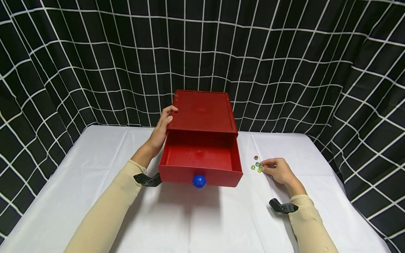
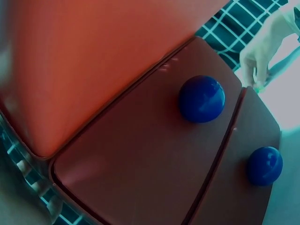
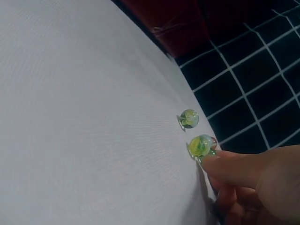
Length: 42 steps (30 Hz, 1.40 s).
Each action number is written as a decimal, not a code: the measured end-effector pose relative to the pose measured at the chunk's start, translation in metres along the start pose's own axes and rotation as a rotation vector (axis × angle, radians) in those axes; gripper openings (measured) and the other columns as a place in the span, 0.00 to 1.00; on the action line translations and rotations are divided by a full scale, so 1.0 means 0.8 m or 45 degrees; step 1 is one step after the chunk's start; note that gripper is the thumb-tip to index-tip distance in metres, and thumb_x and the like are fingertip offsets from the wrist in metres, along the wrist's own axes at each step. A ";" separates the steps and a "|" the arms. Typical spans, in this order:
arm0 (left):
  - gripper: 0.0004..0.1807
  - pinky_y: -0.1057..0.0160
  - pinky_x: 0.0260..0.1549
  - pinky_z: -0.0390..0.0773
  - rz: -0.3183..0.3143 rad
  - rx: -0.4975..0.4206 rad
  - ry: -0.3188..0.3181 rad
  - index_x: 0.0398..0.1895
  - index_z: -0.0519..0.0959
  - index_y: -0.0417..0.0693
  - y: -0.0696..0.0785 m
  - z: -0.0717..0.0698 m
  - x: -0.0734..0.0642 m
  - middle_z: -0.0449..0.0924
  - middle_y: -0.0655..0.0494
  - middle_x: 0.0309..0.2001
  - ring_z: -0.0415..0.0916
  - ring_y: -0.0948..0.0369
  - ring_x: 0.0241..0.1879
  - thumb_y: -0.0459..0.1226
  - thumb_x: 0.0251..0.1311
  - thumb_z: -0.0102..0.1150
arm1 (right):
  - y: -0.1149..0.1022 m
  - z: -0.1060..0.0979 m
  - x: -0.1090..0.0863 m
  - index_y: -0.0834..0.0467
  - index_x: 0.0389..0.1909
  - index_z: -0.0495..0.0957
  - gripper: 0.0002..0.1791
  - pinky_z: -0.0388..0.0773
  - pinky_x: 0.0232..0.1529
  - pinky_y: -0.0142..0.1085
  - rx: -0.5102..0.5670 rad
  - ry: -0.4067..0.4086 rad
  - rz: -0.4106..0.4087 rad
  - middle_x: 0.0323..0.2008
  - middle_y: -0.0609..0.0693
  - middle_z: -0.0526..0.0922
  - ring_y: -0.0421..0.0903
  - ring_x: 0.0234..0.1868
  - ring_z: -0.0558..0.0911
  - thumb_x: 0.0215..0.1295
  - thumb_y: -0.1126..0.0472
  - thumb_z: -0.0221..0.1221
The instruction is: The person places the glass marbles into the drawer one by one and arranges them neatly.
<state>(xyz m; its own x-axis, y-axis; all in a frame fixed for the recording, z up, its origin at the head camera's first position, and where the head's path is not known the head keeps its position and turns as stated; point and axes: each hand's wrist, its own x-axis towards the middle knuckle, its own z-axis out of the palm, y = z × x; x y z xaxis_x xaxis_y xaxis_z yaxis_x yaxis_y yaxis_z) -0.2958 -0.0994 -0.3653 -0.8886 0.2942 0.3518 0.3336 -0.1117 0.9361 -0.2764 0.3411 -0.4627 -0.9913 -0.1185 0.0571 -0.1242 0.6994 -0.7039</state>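
Note:
A red drawer cabinet [image 1: 202,109] stands on the white table with its drawer [image 1: 202,175] pulled out. A round blue knob [image 1: 199,181] sits on that drawer's front. My left hand [image 1: 159,131] rests against the cabinet's left side, fingertips and thumb at its top edge. To the right of the drawer my right hand [image 1: 280,171] pinches a green glass marble [image 1: 261,166] between thumb and fingertips, low at the table. Close by lie a yellow-green marble [image 3: 200,146], another marble [image 3: 189,118] and a brownish one [image 1: 256,157]. Fingers partly hide the pinched marble.
In the left wrist view, two blue knobs [image 2: 201,99] show on drawer fronts, one below the other. Behind the table hangs a black curtain with a white grid [image 1: 202,45]. The white tablecloth [image 1: 221,225] extends in front of the cabinet.

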 end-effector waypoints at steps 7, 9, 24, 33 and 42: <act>0.19 0.59 0.54 0.68 -0.014 -0.001 0.005 0.64 0.56 0.58 -0.001 0.000 -0.002 0.60 0.52 0.64 0.64 0.59 0.59 0.42 0.72 0.27 | 0.001 0.004 -0.002 0.72 0.44 0.83 0.12 0.69 0.32 0.26 -0.063 0.023 -0.004 0.31 0.56 0.85 0.32 0.29 0.73 0.60 0.71 0.63; 0.19 0.59 0.54 0.68 -0.016 0.000 0.005 0.64 0.57 0.59 -0.002 -0.001 -0.003 0.59 0.52 0.65 0.64 0.59 0.59 0.42 0.72 0.27 | 0.000 0.004 -0.003 0.72 0.44 0.83 0.12 0.69 0.33 0.26 -0.070 0.023 -0.006 0.31 0.56 0.85 0.32 0.29 0.73 0.60 0.71 0.64; 0.17 0.62 0.53 0.68 0.002 -0.026 0.012 0.61 0.58 0.64 -0.001 -0.001 0.002 0.61 0.59 0.60 0.64 0.62 0.57 0.42 0.72 0.27 | 0.007 -0.010 0.005 0.72 0.45 0.81 0.12 0.73 0.25 0.28 0.036 0.080 0.040 0.27 0.45 0.79 0.31 0.26 0.73 0.64 0.68 0.63; 0.17 0.63 0.52 0.68 -0.008 -0.034 0.014 0.61 0.58 0.64 -0.004 -0.002 -0.001 0.62 0.59 0.59 0.65 0.62 0.57 0.42 0.72 0.27 | -0.002 -0.015 0.001 0.73 0.46 0.81 0.13 0.75 0.26 0.28 0.052 0.126 -0.021 0.34 0.56 0.82 0.32 0.24 0.75 0.64 0.70 0.61; 0.18 0.61 0.53 0.68 -0.007 -0.034 0.021 0.62 0.58 0.62 -0.001 -0.001 0.001 0.61 0.58 0.61 0.65 0.61 0.58 0.42 0.73 0.28 | -0.030 -0.026 -0.003 0.71 0.47 0.82 0.14 0.71 0.25 0.28 0.020 0.158 -0.074 0.38 0.59 0.83 0.33 0.25 0.75 0.67 0.64 0.62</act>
<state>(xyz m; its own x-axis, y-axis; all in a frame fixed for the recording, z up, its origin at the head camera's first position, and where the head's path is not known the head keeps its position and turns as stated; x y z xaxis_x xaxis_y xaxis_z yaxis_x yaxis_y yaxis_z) -0.2974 -0.1001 -0.3655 -0.8956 0.2789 0.3466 0.3205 -0.1359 0.9375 -0.2718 0.3395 -0.4313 -0.9803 -0.0698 0.1847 -0.1820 0.6827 -0.7077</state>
